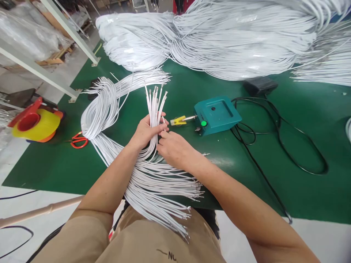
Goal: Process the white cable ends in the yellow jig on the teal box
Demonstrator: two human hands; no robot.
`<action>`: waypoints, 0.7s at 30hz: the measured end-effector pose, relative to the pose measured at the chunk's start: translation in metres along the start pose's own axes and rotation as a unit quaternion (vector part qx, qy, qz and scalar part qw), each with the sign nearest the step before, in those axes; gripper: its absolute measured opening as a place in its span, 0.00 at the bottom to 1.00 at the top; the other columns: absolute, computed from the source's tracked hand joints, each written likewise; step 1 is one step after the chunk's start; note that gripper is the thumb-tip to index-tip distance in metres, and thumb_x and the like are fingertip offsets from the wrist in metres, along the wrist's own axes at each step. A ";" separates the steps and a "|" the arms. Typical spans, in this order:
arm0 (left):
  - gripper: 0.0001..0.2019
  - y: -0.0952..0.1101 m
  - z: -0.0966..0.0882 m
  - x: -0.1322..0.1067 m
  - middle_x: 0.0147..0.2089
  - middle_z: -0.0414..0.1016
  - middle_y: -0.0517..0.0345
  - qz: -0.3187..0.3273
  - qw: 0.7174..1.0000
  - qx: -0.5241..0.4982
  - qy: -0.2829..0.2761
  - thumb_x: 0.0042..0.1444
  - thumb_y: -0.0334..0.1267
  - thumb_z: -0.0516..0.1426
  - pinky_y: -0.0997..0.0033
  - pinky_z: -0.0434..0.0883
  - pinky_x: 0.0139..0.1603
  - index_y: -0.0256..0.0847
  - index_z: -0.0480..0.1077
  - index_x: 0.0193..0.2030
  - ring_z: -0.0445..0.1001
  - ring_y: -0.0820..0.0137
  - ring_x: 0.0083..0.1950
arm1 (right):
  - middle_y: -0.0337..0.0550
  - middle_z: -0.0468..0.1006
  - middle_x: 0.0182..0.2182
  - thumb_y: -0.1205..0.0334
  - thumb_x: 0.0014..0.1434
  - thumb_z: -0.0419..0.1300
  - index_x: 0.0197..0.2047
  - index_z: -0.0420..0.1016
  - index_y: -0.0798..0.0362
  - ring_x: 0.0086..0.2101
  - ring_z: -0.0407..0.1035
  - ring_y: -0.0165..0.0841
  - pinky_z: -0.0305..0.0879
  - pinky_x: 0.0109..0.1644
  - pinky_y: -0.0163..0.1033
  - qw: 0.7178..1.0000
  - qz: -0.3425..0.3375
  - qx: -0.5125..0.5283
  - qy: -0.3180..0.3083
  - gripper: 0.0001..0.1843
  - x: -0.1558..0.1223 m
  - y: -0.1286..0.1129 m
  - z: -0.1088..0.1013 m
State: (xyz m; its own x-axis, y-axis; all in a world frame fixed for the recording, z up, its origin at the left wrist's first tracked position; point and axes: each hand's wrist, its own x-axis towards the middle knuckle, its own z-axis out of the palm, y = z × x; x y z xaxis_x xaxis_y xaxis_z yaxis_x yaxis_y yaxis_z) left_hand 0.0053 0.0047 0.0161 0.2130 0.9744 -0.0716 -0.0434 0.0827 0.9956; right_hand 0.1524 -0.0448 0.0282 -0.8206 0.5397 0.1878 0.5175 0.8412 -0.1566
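My left hand [149, 129] is closed around a small bunch of white cables [155, 102], whose stripped ends stand up above the fingers. Close beside it, my right hand [174, 148] has its fingers pinched together at the same bunch, by one cable near the left thumb. The bunch bends up out of a larger spread of white cables [161, 179] that lies under both forearms and fans over the table's front edge. Right of the hands sits a teal powered device [218, 115], with a yellow-tipped metal shaft [179, 120] pointing toward them.
Big bundles of white cable [241, 40] cover the back of the green table [301, 120]. Red-handled scissors [79, 140] and a yellow tape roll in a dispenser [37, 122] are at left. A black adapter [260, 87] and its looping cord [304, 135] lie at right.
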 end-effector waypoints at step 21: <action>0.18 0.009 0.020 -0.013 0.33 0.75 0.60 -0.023 1.000 -0.011 0.000 0.43 0.42 0.69 0.74 0.70 0.38 0.37 0.70 0.36 0.76 0.73 0.35 | 0.35 0.72 0.22 0.56 0.51 0.65 0.27 0.73 0.55 0.20 0.62 0.24 0.59 0.22 0.32 0.669 0.328 0.595 0.301 0.11 -0.003 0.039 -0.018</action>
State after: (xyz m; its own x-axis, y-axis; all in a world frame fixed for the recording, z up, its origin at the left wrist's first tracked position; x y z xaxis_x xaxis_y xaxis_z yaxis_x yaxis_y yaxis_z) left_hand 0.0212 -0.0112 0.0269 0.2150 0.9694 -0.1182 -0.0556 0.1330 0.9896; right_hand 0.1792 -0.0128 0.0386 -0.0797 0.9968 0.0010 -0.1357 -0.0098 -0.9907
